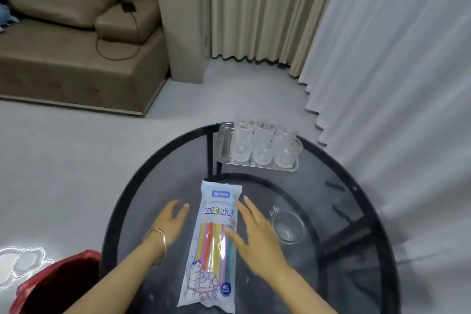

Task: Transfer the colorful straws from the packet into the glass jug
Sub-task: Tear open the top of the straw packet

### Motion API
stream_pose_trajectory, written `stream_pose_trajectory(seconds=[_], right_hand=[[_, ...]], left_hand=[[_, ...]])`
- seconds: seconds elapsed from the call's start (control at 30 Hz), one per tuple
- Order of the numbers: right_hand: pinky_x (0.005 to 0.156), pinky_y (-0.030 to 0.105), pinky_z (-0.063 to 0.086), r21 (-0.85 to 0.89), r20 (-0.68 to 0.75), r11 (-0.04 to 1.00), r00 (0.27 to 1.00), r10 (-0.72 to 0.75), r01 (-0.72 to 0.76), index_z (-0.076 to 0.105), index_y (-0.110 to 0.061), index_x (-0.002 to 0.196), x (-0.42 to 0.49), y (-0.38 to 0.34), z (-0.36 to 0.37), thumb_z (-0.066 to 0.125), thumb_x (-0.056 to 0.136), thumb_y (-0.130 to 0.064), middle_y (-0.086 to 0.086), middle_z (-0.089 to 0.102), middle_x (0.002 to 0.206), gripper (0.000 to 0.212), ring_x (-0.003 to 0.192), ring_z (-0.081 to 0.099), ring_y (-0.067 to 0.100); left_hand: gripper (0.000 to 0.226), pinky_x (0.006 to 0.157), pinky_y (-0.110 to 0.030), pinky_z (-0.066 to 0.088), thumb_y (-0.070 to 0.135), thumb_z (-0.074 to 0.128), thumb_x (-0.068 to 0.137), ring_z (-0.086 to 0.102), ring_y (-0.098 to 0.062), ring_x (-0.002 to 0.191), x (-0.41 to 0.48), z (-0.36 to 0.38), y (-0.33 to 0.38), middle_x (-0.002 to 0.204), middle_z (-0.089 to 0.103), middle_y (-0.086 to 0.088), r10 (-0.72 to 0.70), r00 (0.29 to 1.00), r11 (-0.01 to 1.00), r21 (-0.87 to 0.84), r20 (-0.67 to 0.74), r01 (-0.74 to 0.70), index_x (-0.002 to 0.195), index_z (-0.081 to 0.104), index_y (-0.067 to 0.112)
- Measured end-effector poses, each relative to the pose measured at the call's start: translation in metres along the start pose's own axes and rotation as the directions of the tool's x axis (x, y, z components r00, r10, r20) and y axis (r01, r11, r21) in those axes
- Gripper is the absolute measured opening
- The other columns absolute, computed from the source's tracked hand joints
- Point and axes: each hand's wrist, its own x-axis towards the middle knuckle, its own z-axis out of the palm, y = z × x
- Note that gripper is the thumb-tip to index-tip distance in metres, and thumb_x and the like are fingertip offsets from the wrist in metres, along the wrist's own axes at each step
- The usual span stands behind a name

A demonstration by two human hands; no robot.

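Observation:
A long pale-blue packet (215, 245) of colorful straws lies flat on the round dark glass table (331, 211), its length running away from me. The straws show through its clear window. My left hand (169, 224), wearing a thin bangle, hovers open just left of the packet, apart from it. On the packet's right side is my right hand (254, 237), fingers spread, its thumb resting over the packet's edge. The clear glass jug (288, 227) stands on the table right of my right hand and looks empty.
A metal tray (224, 153) with several clear drinking glasses stands at the table's far side. A red bin (58, 285) is on the floor at lower left. A brown sofa stands far left, and curtains hang behind and to the right.

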Motion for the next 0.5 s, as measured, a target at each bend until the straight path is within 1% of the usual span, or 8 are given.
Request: stream_pose_trajectory(seconds=[0.07,0.13,0.2,0.27,0.3,0.33,0.4,0.5], right_hand=[[0.114,0.026,0.011,0.036,0.015,0.999,1.000,0.001,-0.002,0.014,-0.033,0.149,0.011,0.022,0.033,0.043,0.090,-0.058,-0.018,0.005,0.157,0.070,0.145,0.010,0.006],[0.118,0.034,0.013,0.063,0.044,0.996,0.998,0.055,-0.057,0.014,-0.031,0.150,0.027,0.045,0.059,0.045,0.090,-0.057,-0.010,0.006,0.160,0.072,0.146,0.007,0.009],[0.119,0.036,0.012,0.076,0.023,0.996,0.999,0.034,-0.035,0.014,-0.030,0.150,0.037,0.064,0.083,0.045,0.090,-0.055,-0.007,0.007,0.160,0.071,0.146,0.007,0.010],[0.119,0.034,0.007,0.060,-0.035,0.998,0.999,-0.030,0.032,0.013,-0.031,0.150,0.046,0.077,0.099,0.042,0.092,-0.054,-0.007,0.009,0.160,0.069,0.146,0.006,0.009],[0.120,0.033,0.005,0.051,-0.057,0.997,0.996,-0.063,0.065,0.013,-0.032,0.149,0.050,0.082,0.106,0.039,0.093,-0.054,-0.007,0.008,0.160,0.066,0.146,0.005,0.009],[0.120,0.033,0.003,0.046,-0.069,0.995,0.994,-0.085,0.089,0.013,-0.035,0.149,0.051,0.083,0.111,0.037,0.093,-0.055,-0.008,0.007,0.160,0.064,0.146,0.004,0.009],[0.119,0.035,0.008,0.043,-0.087,0.987,0.985,-0.149,0.153,0.015,-0.043,0.146,0.049,0.081,0.119,0.035,0.092,-0.058,-0.010,0.003,0.160,0.060,0.146,0.006,0.010],[0.118,0.033,0.014,0.118,-0.100,0.973,0.977,-0.186,0.198,0.018,-0.046,0.145,0.040,0.072,0.117,0.035,0.093,-0.057,-0.012,0.001,0.160,0.056,0.144,0.008,0.006]], left_hand=[[0.070,0.110,-0.041,0.029,0.059,0.040,0.090,0.037,-0.025,0.138,0.013,0.020,-0.020,0.152,0.036,-0.003,-0.021,0.999,1.000,0.008,0.027,0.021,0.147,0.030,0.020],[0.073,0.108,-0.039,0.032,0.061,0.036,0.090,0.039,-0.024,0.136,0.033,0.038,-0.033,0.151,0.039,-0.003,0.003,0.998,1.000,0.027,0.056,-0.004,0.147,0.031,0.017],[0.065,0.093,-0.025,0.045,0.057,0.034,0.093,0.052,-0.018,0.121,0.047,0.053,-0.046,0.143,0.048,-0.001,0.082,0.996,0.997,0.006,0.035,-0.082,0.143,0.038,0.015],[0.055,0.064,-0.012,0.041,0.056,0.030,0.094,0.061,-0.004,0.090,0.057,0.060,-0.048,0.118,0.065,0.004,0.178,0.984,0.984,-0.012,0.023,-0.178,0.124,0.057,0.019],[0.053,0.059,-0.012,0.038,0.056,0.028,0.094,0.060,-0.001,0.080,0.062,0.063,-0.046,0.102,0.069,0.007,0.207,0.978,0.978,-0.020,0.023,-0.207,0.110,0.064,0.020],[0.053,0.057,-0.014,0.038,0.055,0.027,0.095,0.060,-0.002,0.075,0.066,0.065,-0.044,0.087,0.069,0.008,0.213,0.977,0.977,-0.029,0.014,-0.213,0.096,0.067,0.021],[0.054,0.055,-0.020,0.039,0.052,0.027,0.096,0.059,-0.011,0.067,0.065,0.067,-0.039,0.071,0.064,0.005,0.190,0.982,0.980,-0.053,-0.005,-0.190,0.075,0.064,0.019],[0.062,0.054,-0.023,0.041,0.056,0.023,0.096,0.058,-0.016,0.060,0.048,0.065,-0.030,0.064,0.063,-0.002,0.164,0.986,0.980,-0.115,0.031,-0.159,0.068,0.062,0.016]])
